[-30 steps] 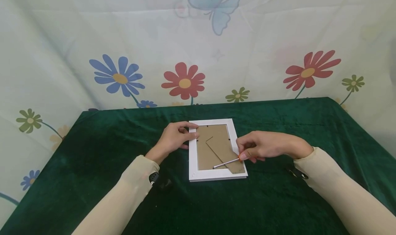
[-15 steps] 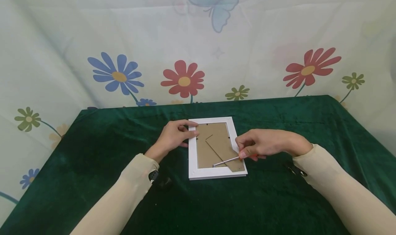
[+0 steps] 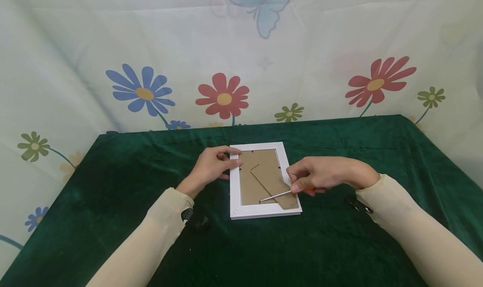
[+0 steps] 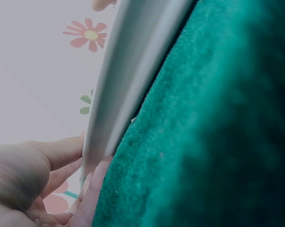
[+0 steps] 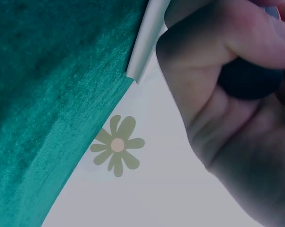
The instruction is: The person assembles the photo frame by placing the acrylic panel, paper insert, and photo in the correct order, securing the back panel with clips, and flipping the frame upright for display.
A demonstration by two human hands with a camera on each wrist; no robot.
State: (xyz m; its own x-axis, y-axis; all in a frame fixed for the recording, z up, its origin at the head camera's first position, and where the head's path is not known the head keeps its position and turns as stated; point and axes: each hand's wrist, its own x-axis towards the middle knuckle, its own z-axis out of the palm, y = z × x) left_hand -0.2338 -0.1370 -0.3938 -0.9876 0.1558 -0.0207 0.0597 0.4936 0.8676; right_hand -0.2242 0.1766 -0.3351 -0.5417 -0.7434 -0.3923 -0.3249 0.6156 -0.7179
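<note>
A white picture frame [image 3: 235,194] lies face down on green cloth, its brown backing board [image 3: 260,161] with a stand leg [image 3: 288,201] facing up. My left hand [image 3: 211,165] grips the frame's left side, thumb on top; in the left wrist view its fingers reach the lower edge of the frame [image 4: 128,71]. My right hand [image 3: 324,173] holds a screwdriver [image 3: 275,196] with a metal shaft. The tip touches the small dark tab at the board's bottom edge. In the right wrist view, curled fingers mostly hide the dark handle [image 5: 251,80].
The green cloth [image 3: 124,194] covers the table. Behind it hangs a pale curtain [image 3: 181,35] printed with flowers and a butterfly. A dark strap [image 3: 187,215] sits at the left wrist, another [image 3: 359,204] at the right.
The screwdriver handle has swung slightly while its tip stays near the bottom tab. The left hand and the frame keep their places; the head view has tilted a little.
</note>
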